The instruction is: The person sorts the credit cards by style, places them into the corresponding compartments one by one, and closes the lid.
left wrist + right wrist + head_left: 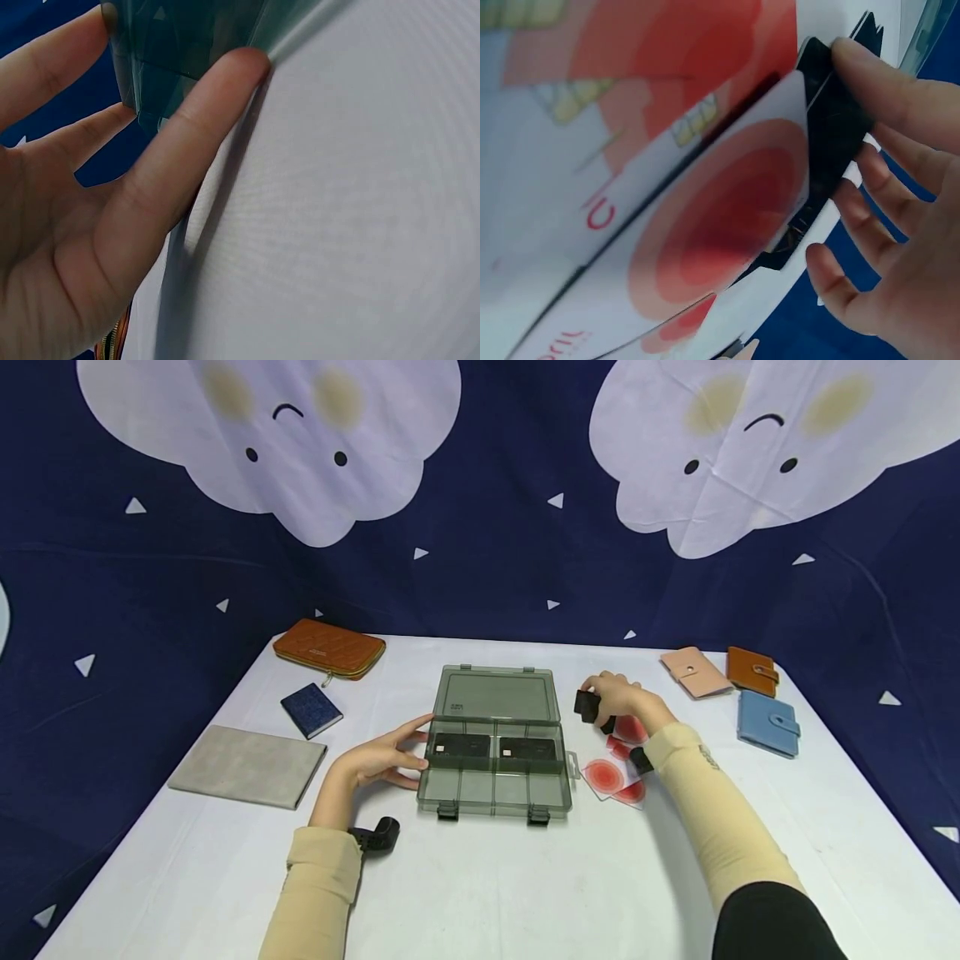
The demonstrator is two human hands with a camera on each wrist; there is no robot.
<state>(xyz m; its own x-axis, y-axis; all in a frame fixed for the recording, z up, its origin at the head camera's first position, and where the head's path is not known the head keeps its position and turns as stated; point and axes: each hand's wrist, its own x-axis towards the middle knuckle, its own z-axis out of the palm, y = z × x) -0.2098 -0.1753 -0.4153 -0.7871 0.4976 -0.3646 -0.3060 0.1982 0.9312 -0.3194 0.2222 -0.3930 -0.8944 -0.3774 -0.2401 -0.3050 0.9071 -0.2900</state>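
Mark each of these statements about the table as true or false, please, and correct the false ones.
1. The clear plastic box has its lid open. True.
2. The left hand rests against the left side of the box. True.
3. Two dark cards lie in the box. True.
4. The right hand holds a blue wallet. False: it pinches a black card above the red-and-white cards; the blue wallet lies apart, near the table's right edge.
5. The grey pad lies to the right of the box. False: it lies to the left.
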